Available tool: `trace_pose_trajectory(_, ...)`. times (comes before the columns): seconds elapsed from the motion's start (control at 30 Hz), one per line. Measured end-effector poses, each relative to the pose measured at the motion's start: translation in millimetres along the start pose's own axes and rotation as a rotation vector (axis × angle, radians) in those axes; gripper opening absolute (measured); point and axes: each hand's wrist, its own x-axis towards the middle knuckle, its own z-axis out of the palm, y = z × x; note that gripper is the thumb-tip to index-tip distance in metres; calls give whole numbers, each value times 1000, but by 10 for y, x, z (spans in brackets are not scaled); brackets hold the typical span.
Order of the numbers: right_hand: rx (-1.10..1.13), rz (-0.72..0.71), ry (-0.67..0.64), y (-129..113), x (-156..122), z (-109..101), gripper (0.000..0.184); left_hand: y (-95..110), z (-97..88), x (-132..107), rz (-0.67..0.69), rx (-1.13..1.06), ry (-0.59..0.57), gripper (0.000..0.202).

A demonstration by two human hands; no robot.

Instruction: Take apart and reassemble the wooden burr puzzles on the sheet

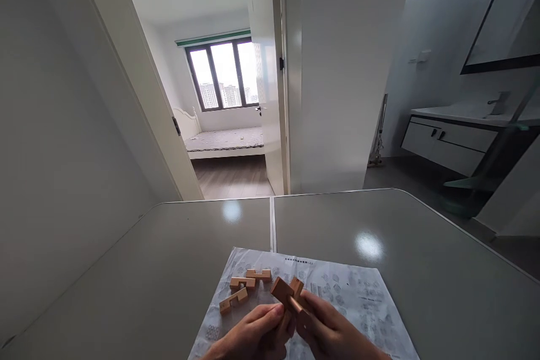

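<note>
Several notched wooden blocks, crossed together into a partly joined wooden puzzle (pixel 282 289), are held between my two hands above a printed sheet. My left hand (pixel 257 333) closes on its lower left side, thumb pressed against the wood. From the right, my right hand (pixel 327 326) grips a block of the same cluster, its fingers wrapped round it. To the left lie three loose notched blocks: a far one (pixel 259 275), a middle one (pixel 242 283) and a near one (pixel 233 300). My hands partly hide the lower part of the puzzle.
The printed sheet (pixel 367 304) with small diagrams lies on a grey glossy table (pixel 177 259) with a seam down its middle. Beyond the table are an open door (pixel 270 79), a bed (pixel 228 138) and, at right, a washbasin cabinet (pixel 447 138).
</note>
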Motion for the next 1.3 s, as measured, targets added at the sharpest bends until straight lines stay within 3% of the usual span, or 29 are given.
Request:
trace_pose_trajectory(0.23, 39, 23, 62, -70, 68, 64, 52, 32, -50, 68, 52, 12, -111, 39)
trace_pose_trajectory(0.43, 17, 5, 66, -1, 100, 37, 54, 7, -127, 114, 104, -44, -65, 51)
trace_pose_trajectory(0.7, -151, -124, 48, -9, 52, -70, 53, 50, -97, 86, 74, -38, -55, 50)
trace_pose_trajectory(1.03, -363, -242, 42, -25, 29, -52, 46, 50, -46, 66, 40, -20, -22, 49)
trace_pose_trajectory(1.13, -287, -164, 21, -49, 57, 4, 51, 46, -49, 74, 51, -22, 10, 46)
trace_pose_trajectory(1.3, 63, 70, -62, -56, 129, 49, 62, 54, -34, 95, 93, -20, 52, 47)
